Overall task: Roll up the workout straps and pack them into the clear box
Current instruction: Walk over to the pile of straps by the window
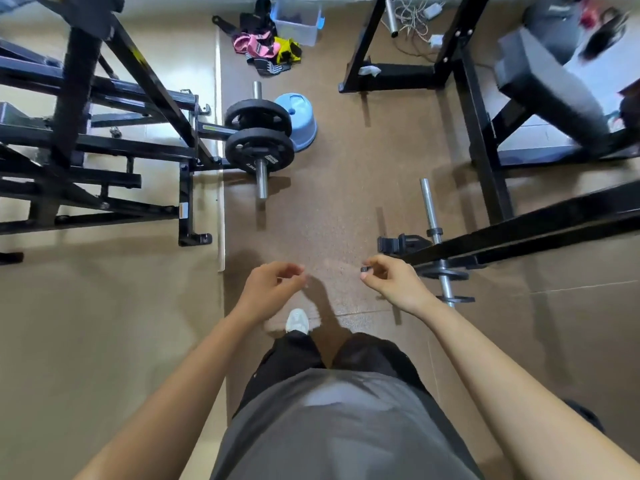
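Far ahead of the fingers, well apart from both hands, the workout straps (266, 46) lie in a loose heap on the floor (346, 174). They are soft woven bands in pink, yellow and black, some with white stripes. Just beside the heap, on its far side, stands the clear box (304, 32), a rectangular tub of translucent plastic with blue side clips. The left hand (273, 285) hangs over the speckled brown rubber mat, fingers loosely curled, holding nothing. The right hand (394, 282) pinches a small dark item (364, 269) between thumb and forefinger; it is too small to identify. Between fingers and straps, leftward, round black weight plates (259, 133) sit on a chrome bar.
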`<state>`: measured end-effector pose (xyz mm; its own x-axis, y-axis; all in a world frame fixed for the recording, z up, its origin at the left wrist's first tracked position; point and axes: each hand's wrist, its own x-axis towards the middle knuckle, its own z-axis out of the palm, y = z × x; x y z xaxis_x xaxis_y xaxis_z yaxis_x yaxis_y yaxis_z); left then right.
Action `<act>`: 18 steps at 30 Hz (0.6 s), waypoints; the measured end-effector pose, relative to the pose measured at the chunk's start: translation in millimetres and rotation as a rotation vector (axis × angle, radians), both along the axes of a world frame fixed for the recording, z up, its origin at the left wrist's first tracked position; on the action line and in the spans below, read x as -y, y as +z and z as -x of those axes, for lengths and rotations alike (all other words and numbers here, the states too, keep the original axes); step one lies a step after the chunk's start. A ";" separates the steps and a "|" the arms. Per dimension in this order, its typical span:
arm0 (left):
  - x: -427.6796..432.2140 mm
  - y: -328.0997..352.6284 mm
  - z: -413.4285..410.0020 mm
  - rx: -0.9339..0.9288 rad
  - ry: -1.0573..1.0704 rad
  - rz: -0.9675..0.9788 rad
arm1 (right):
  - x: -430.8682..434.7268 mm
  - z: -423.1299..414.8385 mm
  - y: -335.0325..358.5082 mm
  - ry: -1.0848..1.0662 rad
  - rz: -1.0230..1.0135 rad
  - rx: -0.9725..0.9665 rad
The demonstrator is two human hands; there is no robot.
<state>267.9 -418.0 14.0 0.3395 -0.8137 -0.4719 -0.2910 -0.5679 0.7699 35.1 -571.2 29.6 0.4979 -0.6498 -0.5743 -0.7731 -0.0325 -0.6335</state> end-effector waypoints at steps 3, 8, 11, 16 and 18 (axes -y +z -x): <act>45.2 2.0 -29.3 0.025 -0.057 0.003 | 33.5 -24.6 3.9 -0.020 0.002 -0.011; 127.1 4.0 -63.9 0.039 -0.178 -0.016 | 95.0 -42.5 0.2 -0.103 -0.006 -0.016; 180.4 -2.3 -79.2 0.069 -0.213 -0.043 | 142.3 -52.6 -7.4 -0.139 -0.022 -0.005; 262.3 -1.6 -92.5 0.071 -0.134 -0.084 | 229.4 -72.2 -20.8 -0.106 -0.053 0.016; 289.1 -0.7 -94.9 0.080 -0.134 -0.105 | 264.5 -81.8 -25.0 -0.089 -0.056 0.007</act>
